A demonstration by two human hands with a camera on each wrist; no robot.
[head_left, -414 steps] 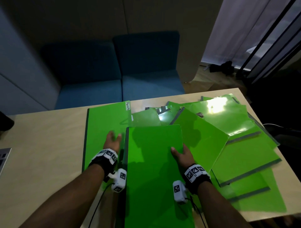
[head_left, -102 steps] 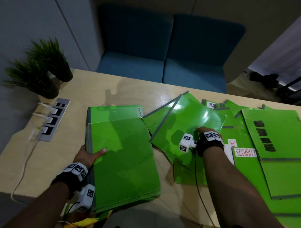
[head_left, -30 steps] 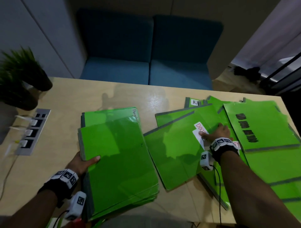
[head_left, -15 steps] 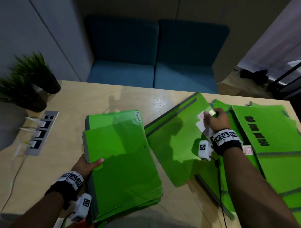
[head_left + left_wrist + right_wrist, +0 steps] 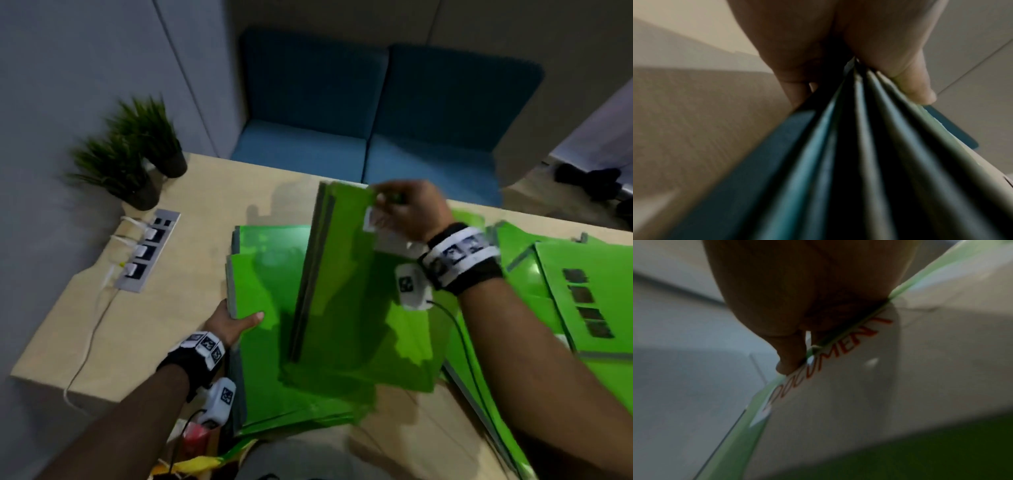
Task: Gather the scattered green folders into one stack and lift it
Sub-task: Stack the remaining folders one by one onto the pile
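Observation:
A stack of green folders [image 5: 267,274] lies on the wooden table [image 5: 164,318] at centre left. My left hand [image 5: 233,322] grips the stack's left edge, thumb on top; the left wrist view shows the fanned folder edges [image 5: 859,146] pinched between thumb and fingers. My right hand [image 5: 404,209] pinches the top edge of a green folder [image 5: 359,308] with a white label reading DOCUMENT [image 5: 828,356] and holds it tilted above the stack. More green folders [image 5: 565,291] lie scattered on the right.
Two potted plants [image 5: 137,161] stand at the table's far left corner. A power strip [image 5: 147,250] with plugged cables sits beside them. A blue sofa [image 5: 370,137] stands behind the table. Bare table surface shows left of the stack.
My right hand has lifted the labelled folder off the right pile and swung it left, over the stack. My left hand has kept its grip on the stack's edge.

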